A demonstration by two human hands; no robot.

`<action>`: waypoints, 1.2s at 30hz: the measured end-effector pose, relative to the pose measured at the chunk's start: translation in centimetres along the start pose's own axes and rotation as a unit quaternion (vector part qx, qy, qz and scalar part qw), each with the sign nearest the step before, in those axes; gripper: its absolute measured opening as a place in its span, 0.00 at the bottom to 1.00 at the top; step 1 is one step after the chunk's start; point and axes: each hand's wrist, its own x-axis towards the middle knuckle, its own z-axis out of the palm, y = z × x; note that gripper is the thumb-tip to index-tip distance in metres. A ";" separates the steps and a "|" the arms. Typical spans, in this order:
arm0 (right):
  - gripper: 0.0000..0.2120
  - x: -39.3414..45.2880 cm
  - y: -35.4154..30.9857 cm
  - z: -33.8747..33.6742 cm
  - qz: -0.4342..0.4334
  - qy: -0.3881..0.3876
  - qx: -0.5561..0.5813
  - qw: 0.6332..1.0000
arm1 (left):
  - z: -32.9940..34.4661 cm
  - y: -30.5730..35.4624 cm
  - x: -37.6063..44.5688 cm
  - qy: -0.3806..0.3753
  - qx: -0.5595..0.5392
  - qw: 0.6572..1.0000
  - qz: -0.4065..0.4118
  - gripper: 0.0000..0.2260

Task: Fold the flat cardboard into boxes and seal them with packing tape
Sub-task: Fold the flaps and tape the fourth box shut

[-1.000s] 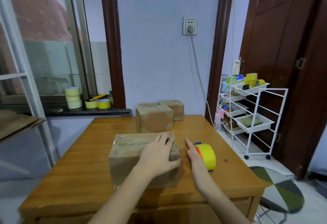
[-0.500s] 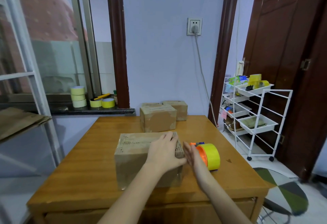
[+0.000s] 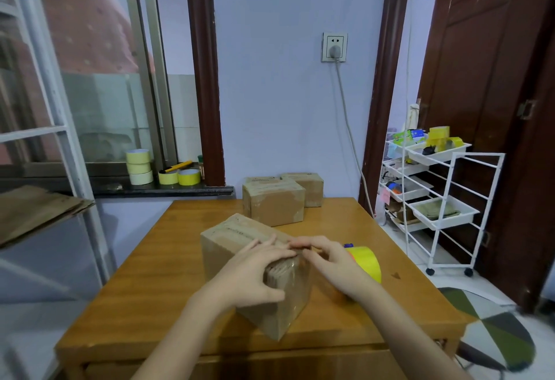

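A taped cardboard box (image 3: 228, 247) lies at an angle in the middle of the wooden table (image 3: 156, 283), one corner toward me. My left hand (image 3: 252, 274) grips its right end, fingers over the top and thumb on the end face. My right hand (image 3: 333, 259) is at the same end, its bent fingers pressing on the top edge beside my left fingertips. A yellow roll of packing tape on an orange dispenser (image 3: 366, 262) stands on the table just behind my right hand, partly hidden by it.
Two sealed boxes, one in front (image 3: 273, 202) and one behind (image 3: 309, 187), stand at the table's far edge. Tape rolls (image 3: 139, 166) sit on the window sill, flat cardboard (image 3: 36, 208) lies on a shelf at left, and a white trolley (image 3: 435, 193) stands at right.
The box has been turned from square-on to diagonal. My right hand left the tape roll and came onto the box's right end. My left hand slid toward that end.
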 end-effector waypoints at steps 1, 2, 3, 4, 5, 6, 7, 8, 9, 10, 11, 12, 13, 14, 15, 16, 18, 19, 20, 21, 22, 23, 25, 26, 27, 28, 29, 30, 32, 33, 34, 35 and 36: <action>0.16 -0.4 0.1 0.1 -0.017 0.003 -0.014 1.000 | -0.2 -0.4 -0.3 0.001 -0.007 1.000 0.003 0.31; 0.14 -0.8 0.1 0.3 -0.038 0.005 -0.028 0.999 | -0.3 -0.9 -0.6 0.004 -0.012 1.000 -0.001 0.30; 0.12 -1.3 0.1 0.5 -0.057 0.011 -0.053 0.997 | -0.5 -1.4 -0.9 0.009 -0.015 1.000 -0.010 0.29; 0.11 -1.6 0.1 0.7 -0.075 0.019 -0.075 0.994 | -0.6 -1.9 -1.2 0.014 -0.018 1.000 -0.018 0.28; 0.13 -2.0 0.2 0.9 -0.088 0.031 -0.098 0.991 | -0.7 -2.3 -1.4 0.017 -0.020 0.999 -0.024 0.28; 0.16 -2.3 0.3 1.0 -0.103 0.043 -0.117 0.987 | -0.8 -2.6 -1.6 0.016 -0.022 0.999 -0.025 0.27; 0.17 -2.6 0.4 1.2 -0.114 0.055 -0.139 0.982 | -0.8 -2.9 -1.8 0.010 -0.025 0.999 -0.025 0.26; 0.18 -2.8 0.5 1.3 -0.122 0.062 -0.155 0.978 | -0.9 -3.0 -1.9 0.002 -0.031 0.999 -0.024 0.26; 0.19 -2.9 0.5 1.4 -0.125 0.067 -0.167 0.976 | -1.0 -3.2 -1.9 -0.004 -0.038 0.999 -0.025 0.26; 0.19 -2.9 0.6 1.6 -0.126 0.069 -0.172 0.975 | -1.1 -3.3 -1.8 -0.007 -0.039 0.999 -0.024 0.26; 0.19 -2.8 0.5 1.7 -0.124 0.069 -0.173 0.975 | -1.2 -3.5 -1.7 -0.008 -0.034 0.999 -0.024 0.26; 0.20 -2.8 0.4 1.7 -0.125 0.068 -0.173 0.975 | -1.2 -3.6 -1.5 -0.009 -0.030 0.999 -0.023 0.26; 0.20 -2.7 0.4 1.7 -0.126 0.064 -0.176 0.974 | -1.2 -3.7 -1.4 -0.009 -0.032 0.999 -0.023 0.27; 0.21 -2.7 0.3 1.7 -0.129 0.058 -0.179 0.974 | -1.2 -3.8 -1.3 -0.008 -0.041 0.999 -0.024 0.27; 0.22 -2.7 0.3 1.6 -0.128 0.051 -0.179 0.974 | -1.2 -3.9 -1.3 -0.007 -0.055 0.998 -0.028 0.27; 0.22 -2.9 0.3 1.4 -0.125 0.048 -0.177 0.975 | -1.1 -4.1 -1.3 -0.005 -0.071 0.997 -0.033 0.28; 0.21 -3.5 0.6 0.7 -0.113 0.076 -0.170 0.976 | -0.9 -4.4 -1.6 0.003 -0.096 0.994 -0.042 0.29; 0.20 -3.8 0.9 0.1 -0.103 0.106 -0.168 0.975 | -0.8 -4.5 -1.7 0.012 -0.106 0.993 -0.048 0.30; 0.20 -4.3 1.4 -0.6 -0.091 0.140 -0.169 0.971 | -0.6 -4.5 -1.8 0.028 -0.106 0.993 -0.050 0.32; 0.19 -4.7 2.0 -1.3 -0.076 0.173 -0.172 0.967 | -0.3 -4.1 -1.8 0.053 -0.094 0.993 -0.048 0.33; 0.19 -5.2 2.7 -2.1 -0.059 0.203 -0.173 0.962 | 0.1 -3.3 -1.8 0.085 -0.074 0.993 -0.040 0.33; 0.19 -5.7 3.5 -2.8 -0.034 0.227 -0.170 0.958 | 0.6 -1.9 -1.7 0.125 -0.060 0.990 -0.024 0.30; 0.22 -6.8 4.9 -4.0 0.037 0.252 -0.159 0.954 | 2.2 1.3 -1.4 0.197 -0.066 0.978 0.033 0.22; 0.22 -7.2 5.7 -4.4 0.067 0.255 -0.156 0.952 | 3.4 2.8 -0.9 0.210 -0.077 0.972 0.065 0.18; 0.21 -7.7 6.3 -4.8 0.090 0.255 -0.155 0.950 | 4.8 4.4 -0.3 0.204 -0.078 0.971 0.095 0.18; 0.20 -8.0 7.0 -5.0 0.109 0.251 -0.156 0.949 | 6.1 5.8 0.5 0.169 -0.076 0.977 0.102 0.19; 0.19 -8.2 7.5 -5.1 0.127 0.242 -0.153 0.950 | 7.5 7.1 1.5 0.131 -0.074 0.985 0.082 0.20; 0.18 -8.3 8.0 -5.2 0.143 0.228 -0.145 0.952 | 8.9 8.1 2.6 0.094 -0.069 0.992 0.044 0.22; 0.19 -8.4 8.8 -5.3 0.179 0.193 -0.126 0.957 | 11.3 9.4 4.6 0.043 -0.053 0.997 -0.046 0.23; 0.20 -8.3 9.0 -5.3 0.196 0.176 -0.118 0.958 | 12.1 9.7 5.5 0.033 -0.042 0.995 -0.089 0.23; 0.21 -8.4 9.3 -5.4 0.206 0.160 -0.112 0.959 | 12.8 9.8 6.3 0.027 -0.033 0.991 -0.126 0.23; 0.22 -8.4 9.4 -5.5 0.212 0.145 -0.107 0.961 | 13.4 9.7 7.0 0.022 -0.023 0.988 -0.152 0.23; 0.23 -8.4 9.7 -5.5 0.215 0.131 -0.103 0.962 | 14.0 9.5 7.6 0.018 -0.014 0.987 -0.162 0.22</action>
